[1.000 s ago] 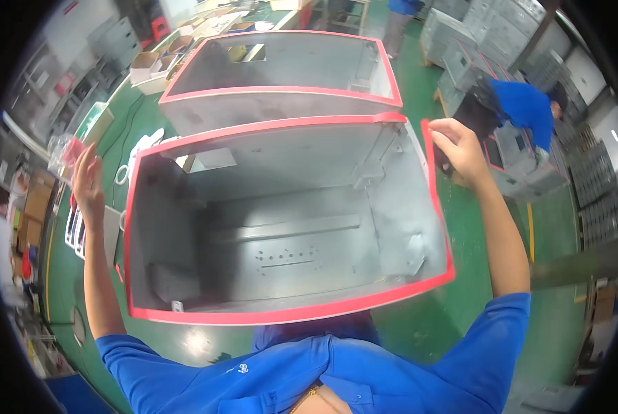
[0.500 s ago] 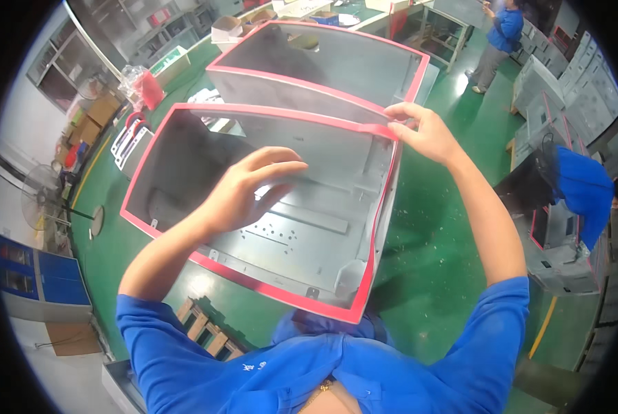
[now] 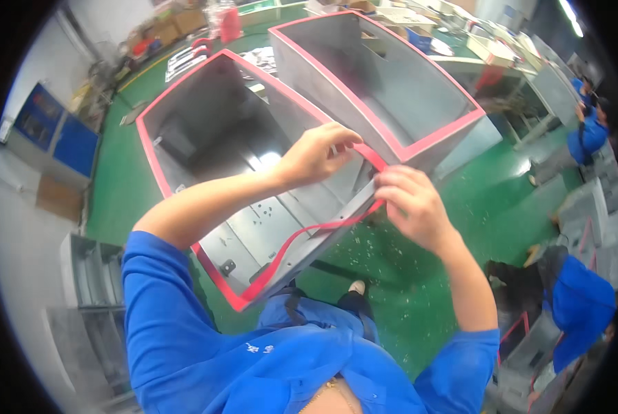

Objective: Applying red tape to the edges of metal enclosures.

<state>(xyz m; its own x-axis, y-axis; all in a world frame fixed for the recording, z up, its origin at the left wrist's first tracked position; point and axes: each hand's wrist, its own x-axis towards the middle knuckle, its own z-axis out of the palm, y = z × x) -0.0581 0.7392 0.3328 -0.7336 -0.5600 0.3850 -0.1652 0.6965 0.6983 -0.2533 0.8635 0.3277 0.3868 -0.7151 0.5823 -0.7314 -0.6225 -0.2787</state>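
Observation:
A grey metal cabinet box (image 3: 175,146) lies open side up in front of me, with a flat red strip (image 3: 331,224) running round its rim. Along the right-hand side the strip hangs loose in a wavy curve, off the metal edge. My left hand (image 3: 316,156) pinches the strip near the far right corner, its fingers curled. Just to the right, my right hand (image 3: 414,205) has its fingers closed on the strip where it bends round that corner. A short raised stretch of strip spans the two hands. The fingertips partly hide the corner.
Close behind stands a second grey box (image 3: 429,155) with a red-edged rim. A workbench (image 3: 454,63) with trays and cartons is beyond it. Another person in blue (image 3: 581,303) bends over boxes at the right; more people (image 3: 588,134) are farther back. Blue-fronted cabinets (image 3: 55,130) stand left.
My left hand has moved from above the box's opening onto the strip at the corner. The strip along the right side now bows away from the edge. My view has turned.

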